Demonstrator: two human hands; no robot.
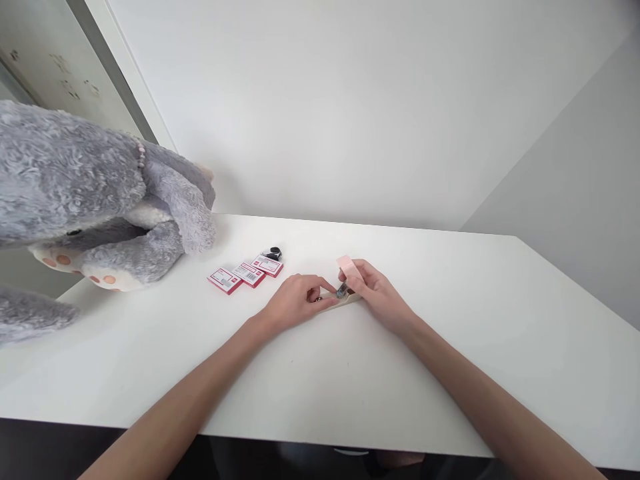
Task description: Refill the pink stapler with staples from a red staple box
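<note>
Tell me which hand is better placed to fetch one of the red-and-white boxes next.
Probably the left hand: the red-and-white boxes lie on its own side, close by. The right hand is farther off, grips the pink piece, and would have to reach past the left.

Looks forward and down from head height, above the near edge of the smooth white table (350,393), toward the bare left hand (295,300) and bare right hand (384,298) near mid-frame. Stands back far enough to take in the table's far edge, the plain pale wall (350,120) beyond and, cropped at left, the grey curly-furred plush toy (70,173).
</note>
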